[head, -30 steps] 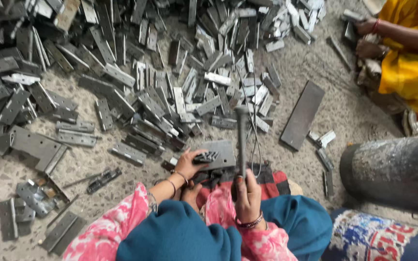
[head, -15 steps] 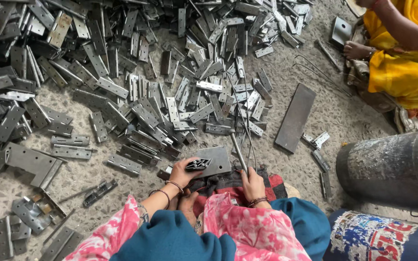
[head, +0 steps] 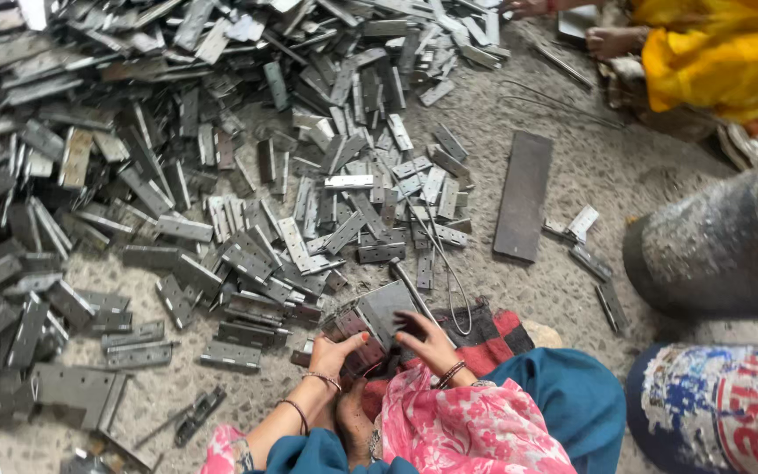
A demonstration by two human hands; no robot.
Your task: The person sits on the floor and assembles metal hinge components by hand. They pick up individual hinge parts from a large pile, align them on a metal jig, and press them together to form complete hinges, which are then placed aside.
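Since half a second ago the right hand (head: 427, 344) has dropped from the upright rod onto the flat metal plate (head: 386, 309) at the knees, fingers loosely spread and pressing on it; the rod no longer stands in that hand. Left hand (head: 337, 351) curls around a dark hinge (head: 348, 329) at the plate's left edge, though I cannot tell how tightly it grips. To my eye the work goes best with the plate kept flat and steady under the right palm while the left lines up the hinge knuckles squarely. Thin wire rods (head: 449, 281) lie just beyond the plate, near the big heap of hinges (head: 221, 175).
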